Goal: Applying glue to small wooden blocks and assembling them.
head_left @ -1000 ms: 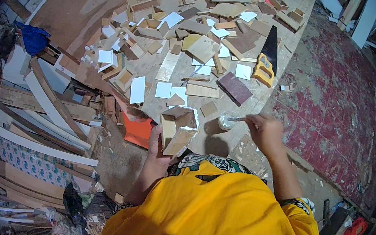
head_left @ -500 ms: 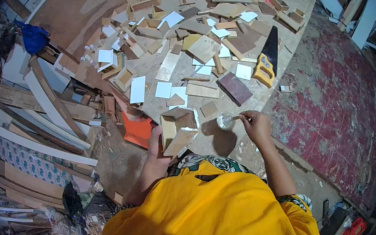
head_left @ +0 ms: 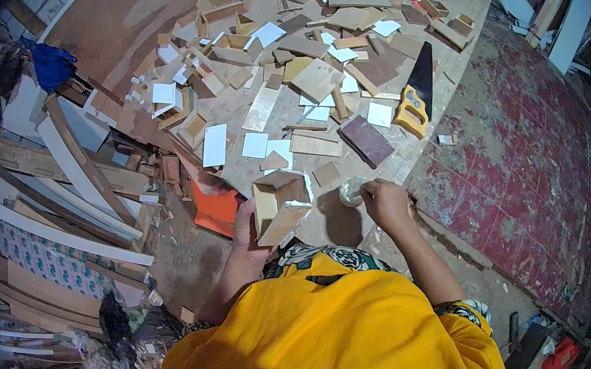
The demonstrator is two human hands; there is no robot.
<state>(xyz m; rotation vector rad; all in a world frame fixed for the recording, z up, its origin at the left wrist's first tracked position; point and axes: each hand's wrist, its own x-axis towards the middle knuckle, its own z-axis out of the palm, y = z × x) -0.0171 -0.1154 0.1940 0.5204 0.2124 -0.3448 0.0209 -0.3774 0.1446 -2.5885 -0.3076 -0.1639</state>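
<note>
Scrap-strewn floor [head_left: 461,202] lies beyond my wooden box [head_left: 279,205]. My left hand [head_left: 246,234] grips that half-built box; beside it, my right hand [head_left: 385,200] pinches something at a small clear jar [head_left: 350,190], gluing unfinished.

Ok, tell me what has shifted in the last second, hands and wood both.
The right hand has drawn in slightly toward the person, fingers now at the small clear container on the floor. The left hand keeps its grip on the small open wooden box. The handsaw and scattered offcuts lie as before.
</note>
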